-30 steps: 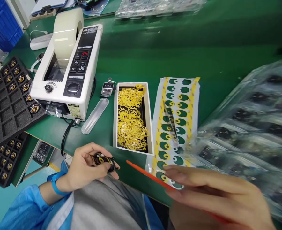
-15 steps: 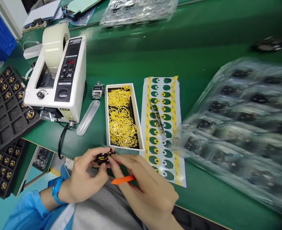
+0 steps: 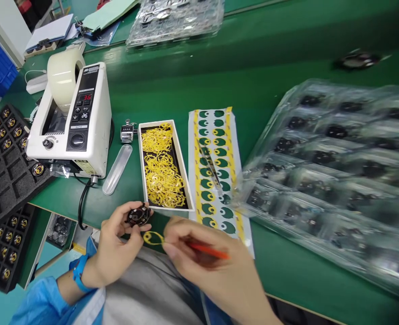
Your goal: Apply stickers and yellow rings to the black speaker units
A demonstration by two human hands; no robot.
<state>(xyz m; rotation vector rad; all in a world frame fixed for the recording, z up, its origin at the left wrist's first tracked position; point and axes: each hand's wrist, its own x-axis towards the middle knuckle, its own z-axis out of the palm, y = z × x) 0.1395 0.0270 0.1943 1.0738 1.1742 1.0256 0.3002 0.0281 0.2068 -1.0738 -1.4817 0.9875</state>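
Note:
My left hand is closed around the edge of a small round black part with a shiny face, held upright near the bench's front edge. A thin yellow ring-shaped cutout is pinched in the fingertips of my right hand. Its free end hangs just below the black part, near my left thumb. An orange pen-like tool is also tucked inside my right hand, its tip hidden by the fingers. Just beyond my hands stands a white-rimmed box with many similar yellow cutouts.
A cutout sheet with tweezers lies right of the box. Clear plastic trays of dark parts fill the right. Left are a tape dispenser, tally counter, clear plastic case and black foam tray.
My right hand has drawn back from the round black part, with the yellow cutout now showing in its fingertips. My left hand still holds the part. The view has shifted slightly.

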